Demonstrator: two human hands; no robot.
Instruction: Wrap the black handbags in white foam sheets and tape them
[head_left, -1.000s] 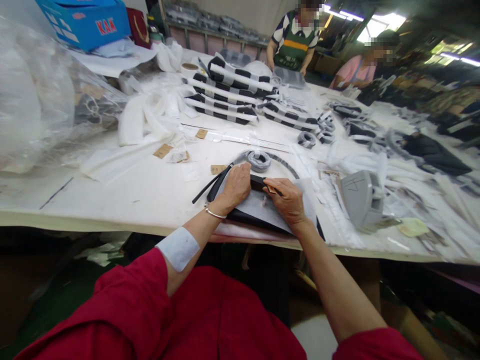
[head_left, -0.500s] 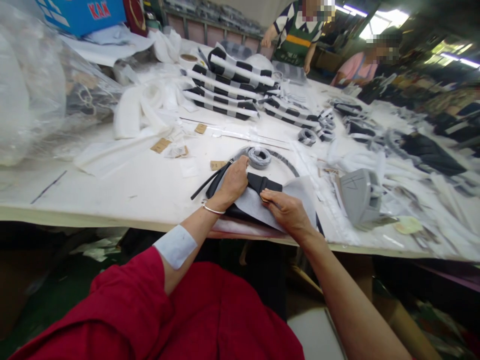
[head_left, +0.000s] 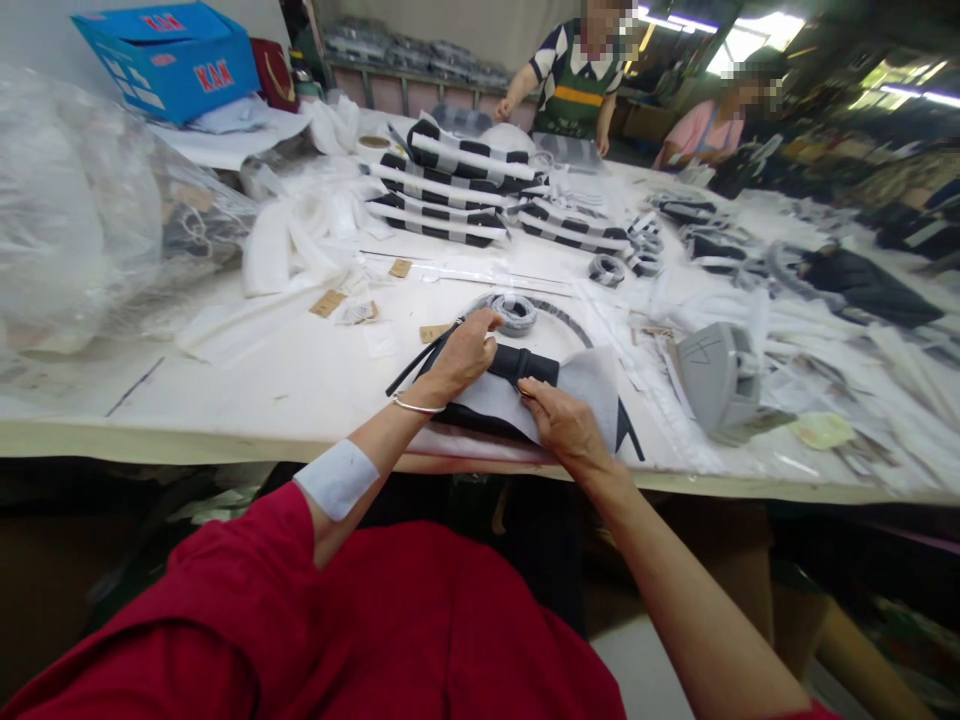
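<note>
A black bag [head_left: 480,418] lies near the table's front edge, partly covered by a thin white sheet [head_left: 592,385]. Across it runs a wide black strap [head_left: 536,366] with a raised loop. My left hand [head_left: 466,355] is over the bag's left part, fingers curled; what they hold, if anything, is hidden. My right hand [head_left: 562,418] pinches a small gold-brown piece at the strap's lower edge, too small to name. Behind the bag sits a coil of grey wrapped strap [head_left: 514,314]. A thin black cord [head_left: 411,370] sticks out at the left.
Stacked black-and-white wrapped pieces [head_left: 450,190] lie farther back. A grey tape dispenser [head_left: 716,375] stands to the right. Plastic bags [head_left: 82,220] and a blue box [head_left: 169,65] are at left. Brown tags [head_left: 328,303] lie on the table [head_left: 225,400]. Two people work at the far side.
The camera view has shifted slightly. My left hand's fingers appear a little looser and raised over the strap; my right hand keeps its pinch at the strap's lower edge.
</note>
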